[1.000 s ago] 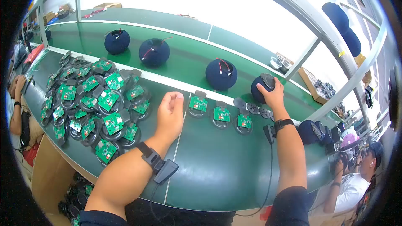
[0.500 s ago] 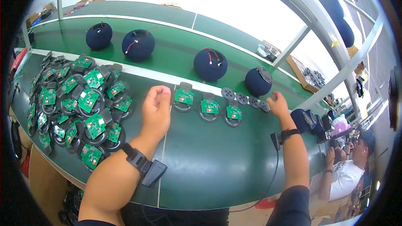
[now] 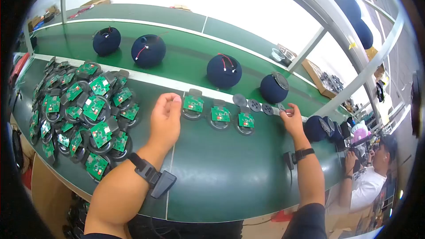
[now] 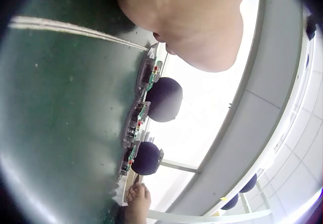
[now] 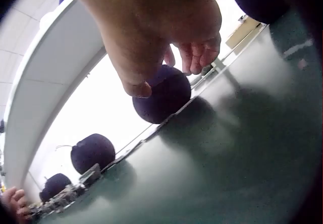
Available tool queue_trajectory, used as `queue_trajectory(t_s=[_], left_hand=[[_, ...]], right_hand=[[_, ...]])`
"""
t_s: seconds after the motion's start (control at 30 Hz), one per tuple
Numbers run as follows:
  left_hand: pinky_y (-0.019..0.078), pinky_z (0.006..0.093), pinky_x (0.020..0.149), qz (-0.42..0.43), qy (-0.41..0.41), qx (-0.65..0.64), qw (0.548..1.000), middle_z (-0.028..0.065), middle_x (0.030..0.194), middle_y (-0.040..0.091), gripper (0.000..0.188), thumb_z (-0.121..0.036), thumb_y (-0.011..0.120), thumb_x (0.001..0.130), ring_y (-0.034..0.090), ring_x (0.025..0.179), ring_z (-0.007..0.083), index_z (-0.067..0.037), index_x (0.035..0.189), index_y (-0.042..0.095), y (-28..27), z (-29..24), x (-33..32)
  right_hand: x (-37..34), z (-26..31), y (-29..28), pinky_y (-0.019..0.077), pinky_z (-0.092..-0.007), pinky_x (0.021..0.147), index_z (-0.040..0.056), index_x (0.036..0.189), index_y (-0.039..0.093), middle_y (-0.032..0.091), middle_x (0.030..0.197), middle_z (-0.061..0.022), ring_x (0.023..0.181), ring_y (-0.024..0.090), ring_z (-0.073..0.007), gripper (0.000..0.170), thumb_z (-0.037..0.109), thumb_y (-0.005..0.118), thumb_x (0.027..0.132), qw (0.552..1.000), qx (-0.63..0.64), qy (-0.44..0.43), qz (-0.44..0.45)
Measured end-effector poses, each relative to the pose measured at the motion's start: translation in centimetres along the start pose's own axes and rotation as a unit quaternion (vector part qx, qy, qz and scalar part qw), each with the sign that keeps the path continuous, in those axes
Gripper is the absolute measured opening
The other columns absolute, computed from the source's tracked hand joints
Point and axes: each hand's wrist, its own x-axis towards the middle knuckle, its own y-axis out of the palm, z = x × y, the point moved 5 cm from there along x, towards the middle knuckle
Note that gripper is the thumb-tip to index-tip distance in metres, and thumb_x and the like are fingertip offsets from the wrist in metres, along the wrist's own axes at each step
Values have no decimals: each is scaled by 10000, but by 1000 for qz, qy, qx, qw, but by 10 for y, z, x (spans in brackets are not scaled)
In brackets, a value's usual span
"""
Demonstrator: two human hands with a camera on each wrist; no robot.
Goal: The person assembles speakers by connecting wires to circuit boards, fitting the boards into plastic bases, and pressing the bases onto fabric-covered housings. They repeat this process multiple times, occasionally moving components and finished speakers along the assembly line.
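Note:
In the head view my right hand [image 3: 293,121] pinches the edge of the rightmost small dark disc [image 3: 281,106], just in front of a navy ball [image 3: 274,88] with a dark round part on top. Three more discs [image 3: 254,105] lie in the row to its left. The right wrist view shows the right hand [image 5: 161,32] in front of a navy ball [image 5: 162,95]; the disc is hard to make out there. My left hand [image 3: 166,117] hangs loosely curled, nothing visible in it, left of three dark ring parts with green boards [image 3: 220,113].
A big heap of ring parts with boards [image 3: 94,107] covers the left side. Three navy balls with wires [image 3: 224,70] stand on the green strip behind. More navy balls [image 3: 315,128] are at the right, near a metal frame post [image 3: 354,82] and a seated person [image 3: 367,181].
My right hand first let go of the navy ball's top and came down towards the discs; now it has taken hold of the rightmost one, which is raised slightly. The left hand has barely moved.

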Motion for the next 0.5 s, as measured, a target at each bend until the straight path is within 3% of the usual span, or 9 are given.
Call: queue_trajectory(t_s=[0.07,0.13,0.23,0.33,0.5], left_hand=[[282,189,508,16,-11,-12,1000,-58,701,470,130,-215,572,1032,389,596,12,-89,1059,580,4,1,-2],[286,190,510,17,-4,-9,1000,-58,702,471,123,-208,572,1032,390,597,12,-89,1061,579,2,5,0],[292,190,513,19,-9,-9,1000,-59,704,474,117,-200,573,1031,393,599,14,-89,1067,578,2,4,0],[297,189,516,17,-12,-12,1000,-60,705,475,117,-199,574,1031,399,605,14,-90,1073,577,1,5,1],[304,187,525,22,-17,-27,999,-60,715,485,123,-206,575,1033,411,617,14,-92,1076,579,2,4,0]], right_hand=[[-7,27,-2,523,-361,842,15,1345,527,630,1056,-125,927,623,-249,681,301,800,790,998,64,2,-13],[-7,75,10,523,-381,857,38,1314,545,645,1093,-140,953,645,-282,623,309,793,810,994,-47,-95,15],[13,102,43,521,-414,886,55,1298,556,654,1144,-165,1014,658,-329,583,320,780,830,977,-138,-164,13],[27,132,61,510,-440,931,53,1291,561,643,1221,-191,1111,636,-361,563,326,762,842,980,-166,-106,36],[51,134,86,508,-439,959,53,1326,552,622,1281,-202,1139,633,-369,565,293,731,847,974,-208,-56,70]])
